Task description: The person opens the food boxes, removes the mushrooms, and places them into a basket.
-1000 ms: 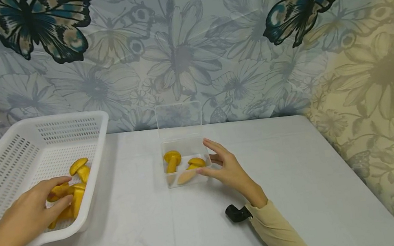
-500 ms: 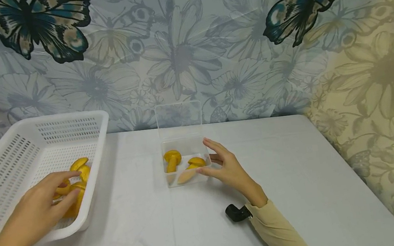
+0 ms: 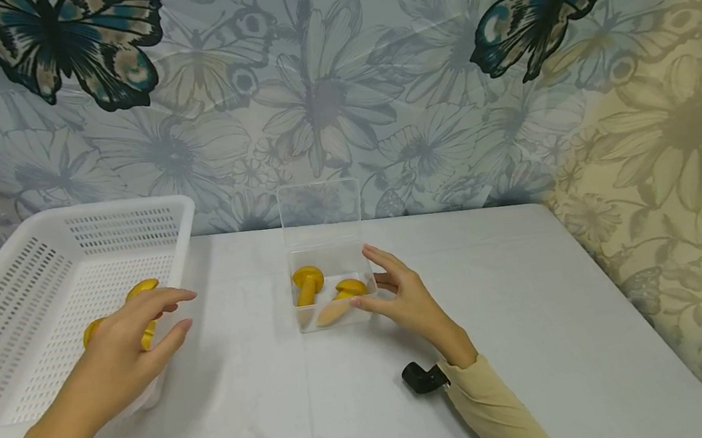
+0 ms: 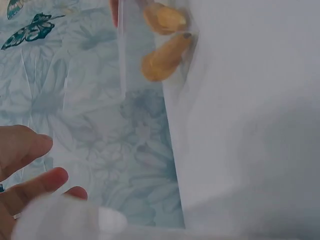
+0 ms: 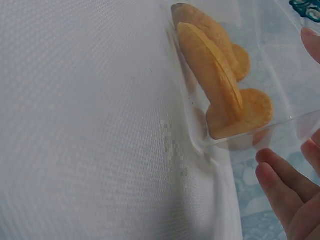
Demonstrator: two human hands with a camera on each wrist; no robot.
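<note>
My left hand (image 3: 162,317) is over the near right rim of a white perforated basket (image 3: 33,251) and holds a yellow mushroom slice (image 3: 91,329) under its fingers. Another slice (image 3: 141,287) lies in the basket behind it. The left wrist view shows only fingertips (image 4: 30,150) and the distant box pieces (image 4: 162,60). A small clear box (image 3: 337,321) with its lid (image 3: 319,204) standing up holds a few yellow mushroom pieces (image 3: 308,282). My right hand (image 3: 373,280) rests against the box's right side with straight, spread fingers (image 5: 285,190), next to the slices (image 5: 215,85).
A white cloth covers the table (image 3: 501,317), which ends at the butterfly-patterned wall (image 3: 322,91) behind. The basket takes up the left side. Black wrist mounts (image 3: 423,378) sit below each forearm.
My left hand has lifted out of the pile in the basket and moved right over its rim with a slice. The right hand and the box have stayed put.
</note>
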